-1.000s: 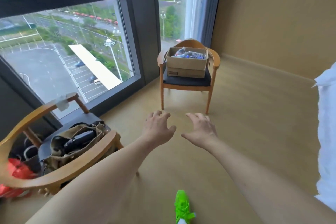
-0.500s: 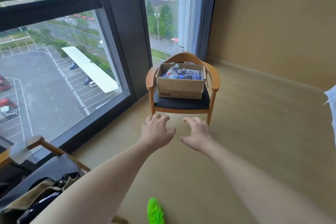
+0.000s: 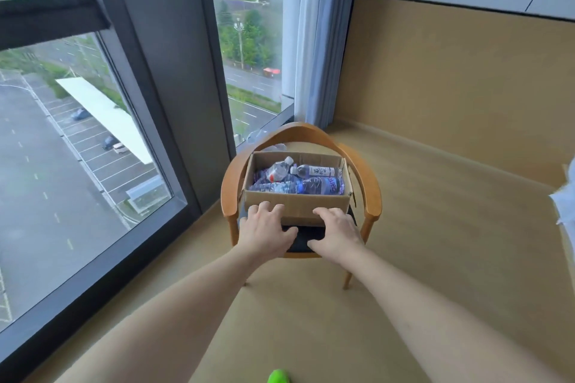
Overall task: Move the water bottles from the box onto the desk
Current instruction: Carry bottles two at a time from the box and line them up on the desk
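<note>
water bottles (image 3: pixel 298 179) | in box (image 3: pixel 295 207) | beyond left hand (image 3: pixel 264 232), right hand (image 3: pixel 337 233)

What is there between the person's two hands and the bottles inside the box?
In the head view, only the box's near cardboard wall separates the left hand and right hand from the water bottles. The hands hold nothing.
</note>
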